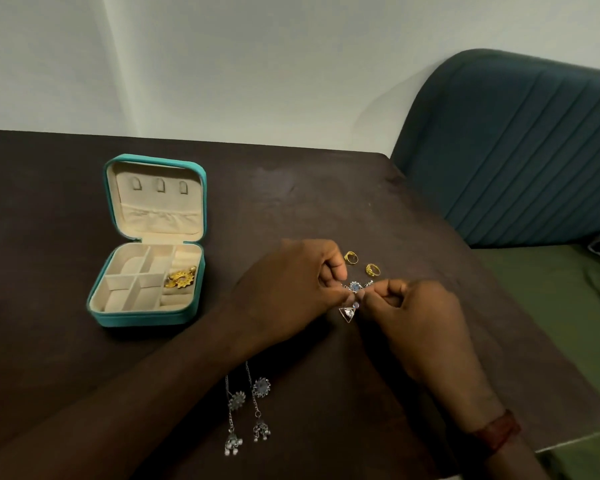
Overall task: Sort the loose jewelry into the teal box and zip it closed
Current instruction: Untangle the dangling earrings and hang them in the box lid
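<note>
- One head-worn camera looks forward and down onto the table (291, 195) from close above.
- The wall (257, 64) fills the frame's top, the teal box (142, 318) its middle left.

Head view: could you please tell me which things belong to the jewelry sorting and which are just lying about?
Job: open teal box; gold pieces in its right compartment; gold ring; second gold ring; silver triangle pendant, pinched by left hand and right hand; silver dangle earrings.
Lying about: teal chair; red wristband, worn.
</note>
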